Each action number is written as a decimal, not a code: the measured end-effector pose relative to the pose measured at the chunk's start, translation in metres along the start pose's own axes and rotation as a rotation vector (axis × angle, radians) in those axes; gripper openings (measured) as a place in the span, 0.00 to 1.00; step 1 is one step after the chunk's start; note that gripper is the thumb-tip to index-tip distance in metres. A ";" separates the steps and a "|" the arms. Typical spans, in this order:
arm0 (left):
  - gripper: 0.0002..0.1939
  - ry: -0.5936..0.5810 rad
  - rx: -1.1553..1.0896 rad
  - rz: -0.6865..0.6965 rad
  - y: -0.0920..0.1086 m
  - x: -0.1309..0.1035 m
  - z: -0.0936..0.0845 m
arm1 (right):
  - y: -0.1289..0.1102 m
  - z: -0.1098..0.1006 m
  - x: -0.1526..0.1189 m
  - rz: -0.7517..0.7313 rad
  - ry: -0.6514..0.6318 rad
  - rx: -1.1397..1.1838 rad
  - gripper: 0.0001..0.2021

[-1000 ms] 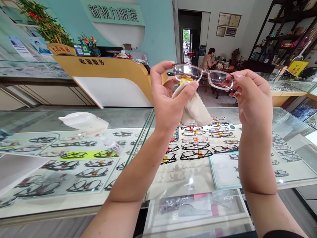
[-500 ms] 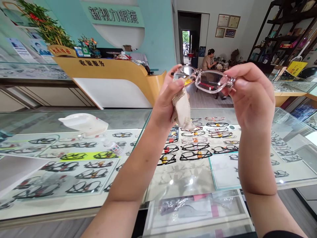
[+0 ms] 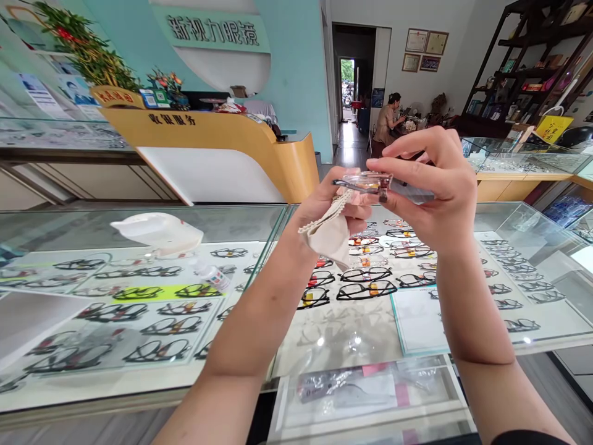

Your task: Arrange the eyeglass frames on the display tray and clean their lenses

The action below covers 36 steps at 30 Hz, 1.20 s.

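Note:
A pair of clear-framed glasses [image 3: 365, 180] is held between my two hands above the glass counter, turned nearly edge-on with its temples folded. My left hand [image 3: 327, 201] grips the left part of the frame together with a cream cloth [image 3: 328, 240], which hangs below the fingers. At the frame's right end, my right hand [image 3: 433, 188] pinches the glasses between thumb and fingers. Part of the lenses is hidden by my fingers and the steep angle.
Rows of glasses [image 3: 365, 289] lie in the glass display counter [image 3: 333, 334]. On its left top are a white curved object [image 3: 157, 232] and a small white bottle [image 3: 210, 275]. Beyond stands a yellow-and-white desk [image 3: 204, 154]. A person [image 3: 389, 120] sits in the back.
The glasses have tipped from facing me to nearly edge-on and come slightly lower. My right hand has moved left, closer to my left hand, and the cloth has shifted with the left.

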<state>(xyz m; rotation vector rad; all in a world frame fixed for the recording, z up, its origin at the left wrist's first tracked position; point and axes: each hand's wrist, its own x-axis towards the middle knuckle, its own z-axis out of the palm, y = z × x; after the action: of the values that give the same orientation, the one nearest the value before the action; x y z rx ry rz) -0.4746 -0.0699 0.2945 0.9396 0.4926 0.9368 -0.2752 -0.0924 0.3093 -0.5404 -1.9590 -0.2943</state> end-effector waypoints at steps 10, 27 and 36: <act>0.28 0.071 0.632 0.146 0.008 -0.016 0.007 | -0.011 -0.005 0.004 0.003 0.135 0.093 0.07; 0.28 0.235 1.723 0.005 0.035 -0.087 0.004 | 0.060 -0.025 -0.071 0.599 -0.451 0.227 0.14; 0.30 0.172 1.772 0.079 0.035 -0.094 0.016 | 0.077 -0.040 -0.095 0.737 -1.099 -0.087 0.10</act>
<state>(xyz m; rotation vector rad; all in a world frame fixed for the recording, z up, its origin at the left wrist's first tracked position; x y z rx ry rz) -0.5291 -0.1473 0.3302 2.4497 1.5184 0.4525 -0.1713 -0.0654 0.2383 -1.6715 -2.5534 0.5028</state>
